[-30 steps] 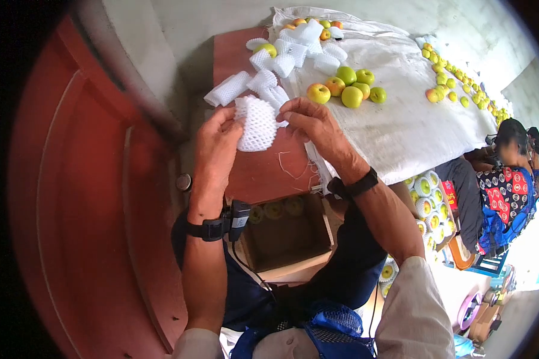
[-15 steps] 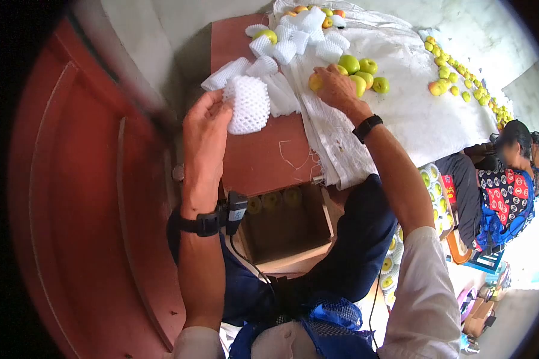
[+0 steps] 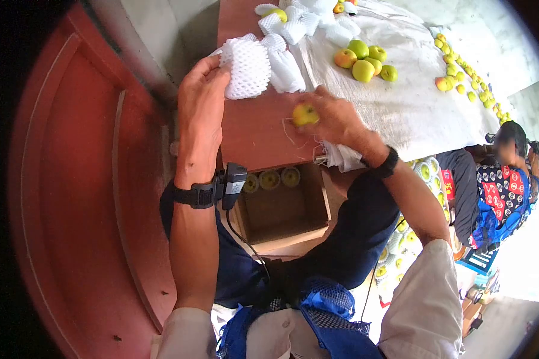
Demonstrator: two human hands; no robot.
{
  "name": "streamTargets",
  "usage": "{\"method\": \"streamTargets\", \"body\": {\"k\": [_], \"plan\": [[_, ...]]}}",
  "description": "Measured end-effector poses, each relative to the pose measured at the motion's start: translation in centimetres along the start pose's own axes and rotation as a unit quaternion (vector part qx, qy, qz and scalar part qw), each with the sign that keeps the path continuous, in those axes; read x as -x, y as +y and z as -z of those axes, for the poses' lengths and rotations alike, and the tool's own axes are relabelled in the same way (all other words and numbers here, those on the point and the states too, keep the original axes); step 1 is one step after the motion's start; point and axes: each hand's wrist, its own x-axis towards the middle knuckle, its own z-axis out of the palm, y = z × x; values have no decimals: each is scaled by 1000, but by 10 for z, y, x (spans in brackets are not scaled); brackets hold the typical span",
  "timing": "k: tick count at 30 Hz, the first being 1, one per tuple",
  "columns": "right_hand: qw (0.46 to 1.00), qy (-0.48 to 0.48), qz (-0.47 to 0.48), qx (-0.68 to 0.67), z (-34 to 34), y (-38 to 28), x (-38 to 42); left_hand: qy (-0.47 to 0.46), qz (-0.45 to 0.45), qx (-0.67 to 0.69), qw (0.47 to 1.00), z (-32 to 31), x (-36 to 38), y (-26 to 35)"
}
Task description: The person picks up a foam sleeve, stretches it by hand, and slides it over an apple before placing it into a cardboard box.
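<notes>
My left hand (image 3: 203,99) pinches a white foam net sleeve (image 3: 247,69) above the reddish board at the left. In my right hand (image 3: 340,118) is a yellow-green apple (image 3: 305,114) with a reddish tinge, held at the fingertips over the board's right side. Some of its fingers are hidden behind the hand and slightly blurred. A small group of green and yellow apples (image 3: 363,70) lies on the white woven sheet beyond my right hand. More foam net sleeves (image 3: 299,25) lie heaped at the back, one around a green apple (image 3: 275,14).
Below the board's edge sits an open cardboard box (image 3: 281,209) with several sleeved apples along its far side. Packed apples (image 3: 401,242) stand by my right leg. A long row of loose apples (image 3: 461,75) runs along the sheet. Another person (image 3: 503,191) sits at the right.
My right hand has drawn an apple from the group back toward me, over the board. My left hand still holds the foam sleeve. The view has shifted slightly.
</notes>
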Motion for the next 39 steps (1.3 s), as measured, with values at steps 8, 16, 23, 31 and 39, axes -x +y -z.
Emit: {"method": "streamTargets", "body": {"k": [8, 16, 23, 31, 39], "plan": [[997, -17, 76, -15, -31, -55, 4, 0, 17, -5, 1000, -7, -2, -7], [994, 21, 85, -68, -36, -50, 16, -18, -14, -30, 999, -2, -9, -23], [994, 4, 64, -93, -29, -54, 16, 18, -13, -29, 999, -9, -7, -21], [987, 82, 31, -134, -18, -26, 5, 4, -4, 22, 1000, -9, -3, -17], [968, 160, -156, -116, -2, 37, -19, -3, 21, 11, 1000, -6, -7, -13]]}}
